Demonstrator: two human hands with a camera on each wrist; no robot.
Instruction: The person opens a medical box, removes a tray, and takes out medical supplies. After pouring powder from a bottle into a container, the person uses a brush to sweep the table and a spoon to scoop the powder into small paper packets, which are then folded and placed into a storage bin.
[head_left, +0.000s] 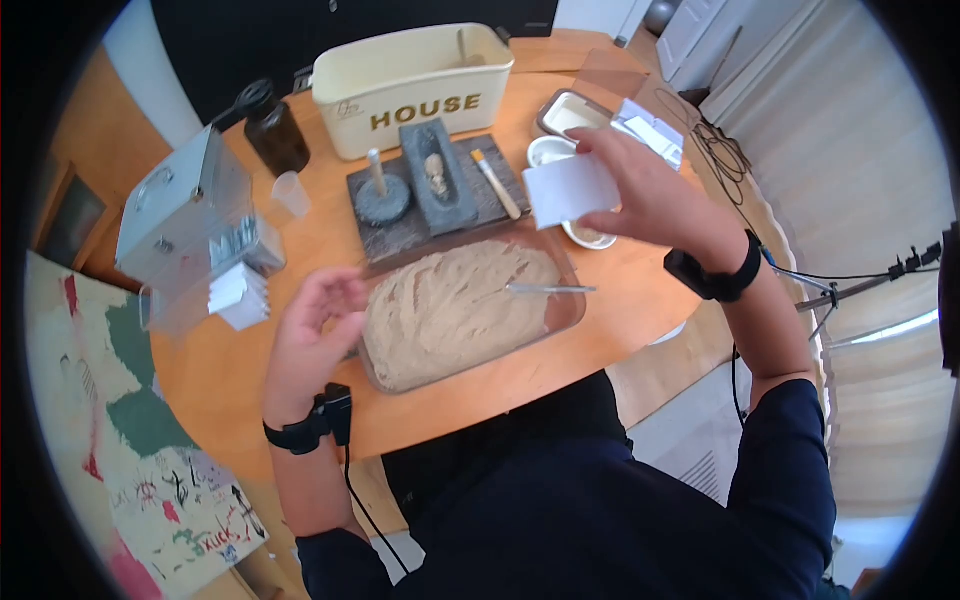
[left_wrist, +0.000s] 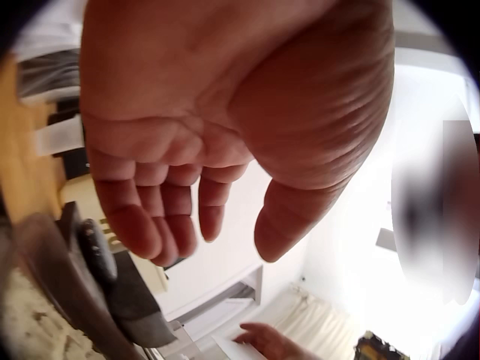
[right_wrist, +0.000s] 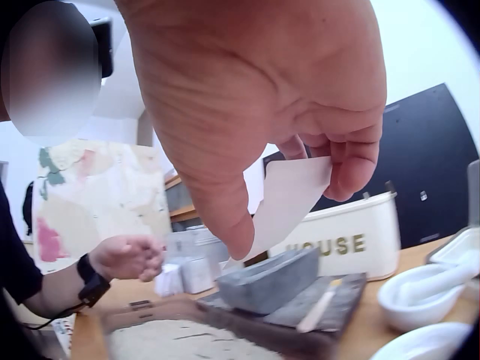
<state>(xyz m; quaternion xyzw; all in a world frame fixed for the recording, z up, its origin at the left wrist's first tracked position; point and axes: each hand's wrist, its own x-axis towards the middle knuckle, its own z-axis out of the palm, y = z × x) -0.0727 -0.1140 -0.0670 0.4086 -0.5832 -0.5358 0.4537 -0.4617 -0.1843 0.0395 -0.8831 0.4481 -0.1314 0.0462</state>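
My right hand (head_left: 650,185) pinches a small white paper (head_left: 570,190) between thumb and fingers, up over the right side of the table. In the right wrist view the paper (right_wrist: 291,196) looks bent and hangs from the fingertips. My left hand (head_left: 315,335) holds nothing; its fingers are loosely bent near the left edge of a brown tray (head_left: 572,318). Pale sand (head_left: 450,310) with a grooved surface fills most of that tray. A thin clear rod (head_left: 550,289) lies across the sand at the right. White bowls (head_left: 590,240) stand below the right hand, partly hidden by it.
Behind the tray, a dark board (head_left: 375,240) bears a grey stone trough (head_left: 455,205), a round stone piece (head_left: 383,203) and a brush (head_left: 496,185). A cream bin (head_left: 415,100) stands farther back. On the left are a brown bottle (head_left: 275,135), metal case (head_left: 185,215) and folded papers (head_left: 238,297).
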